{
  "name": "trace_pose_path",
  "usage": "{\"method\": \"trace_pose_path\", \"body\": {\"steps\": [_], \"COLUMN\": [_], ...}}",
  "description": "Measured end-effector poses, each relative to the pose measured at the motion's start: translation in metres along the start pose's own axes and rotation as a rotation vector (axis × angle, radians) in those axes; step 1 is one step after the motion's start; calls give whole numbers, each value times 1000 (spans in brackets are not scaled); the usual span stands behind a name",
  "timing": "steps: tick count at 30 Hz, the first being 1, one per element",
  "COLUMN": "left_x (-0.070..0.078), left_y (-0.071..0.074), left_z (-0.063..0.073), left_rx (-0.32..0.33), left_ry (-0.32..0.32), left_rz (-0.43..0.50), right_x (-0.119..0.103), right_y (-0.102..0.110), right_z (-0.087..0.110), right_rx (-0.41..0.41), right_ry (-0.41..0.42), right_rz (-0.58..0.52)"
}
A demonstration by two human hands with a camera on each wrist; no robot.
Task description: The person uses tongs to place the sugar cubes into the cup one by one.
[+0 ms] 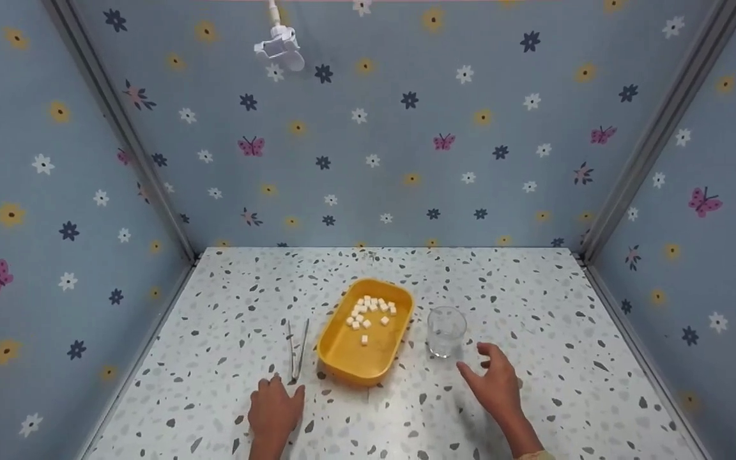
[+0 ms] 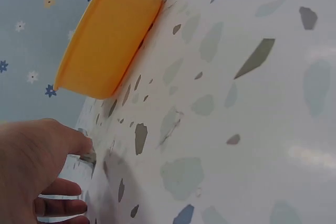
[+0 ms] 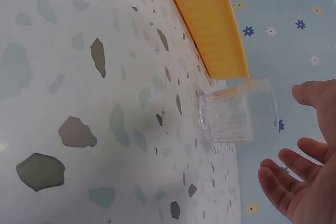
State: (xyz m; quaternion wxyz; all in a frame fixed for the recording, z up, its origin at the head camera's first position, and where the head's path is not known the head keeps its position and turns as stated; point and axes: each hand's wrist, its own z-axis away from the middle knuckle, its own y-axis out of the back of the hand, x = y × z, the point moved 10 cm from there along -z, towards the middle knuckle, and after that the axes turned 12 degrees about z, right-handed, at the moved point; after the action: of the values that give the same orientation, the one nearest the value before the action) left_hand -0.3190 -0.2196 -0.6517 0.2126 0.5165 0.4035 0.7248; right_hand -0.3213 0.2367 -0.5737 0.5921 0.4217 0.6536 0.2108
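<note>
A clear drinking glass [image 1: 446,331] stands upright on the table, right of a yellow tray [image 1: 368,370]. Just to the glass's lower right is my right hand [image 1: 496,383], thumb and fingers spread apart, holding nothing. In the right wrist view the glass [image 3: 239,111] shows in front of those fingers, with a gap between. My left hand [image 1: 274,409] is low over the table at the near end of metal tongs [image 1: 297,358], its fingers loosely bent. Several small white cubes [image 1: 373,303] lie in the tray, mostly toward its far end.
The speckled white table [image 1: 227,300] is bounded by flowered panels at the back and both sides. Metal posts [image 1: 604,223] stand at the back corners. A white bracket [image 1: 280,46] hangs high in front of the back panel.
</note>
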Motion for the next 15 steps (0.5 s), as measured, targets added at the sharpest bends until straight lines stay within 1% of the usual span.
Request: {"method": "trace_pose_path", "body": {"steps": [4, 6, 10, 13, 15], "left_x": [8, 10, 7, 7, 9], "left_y": [0, 0, 0, -2, -2], "left_z": [-12, -15, -17, -17, -18], "left_rx": [51, 76, 120, 152, 177], "left_ry": [-62, -73, -73, -105, -135], "left_rz": [39, 57, 76, 92, 115], "right_x": [-1, -1, 4, 8, 9], "right_y": [-13, -22, -45, -56, -62], "right_z": [-13, -20, -29, -35, -39], "right_rx": [-15, -39, -110, -129, -132], "right_ry": [-3, -12, -61, -89, -89], "right_rz": [-109, -138, -178, -203, -214]}}
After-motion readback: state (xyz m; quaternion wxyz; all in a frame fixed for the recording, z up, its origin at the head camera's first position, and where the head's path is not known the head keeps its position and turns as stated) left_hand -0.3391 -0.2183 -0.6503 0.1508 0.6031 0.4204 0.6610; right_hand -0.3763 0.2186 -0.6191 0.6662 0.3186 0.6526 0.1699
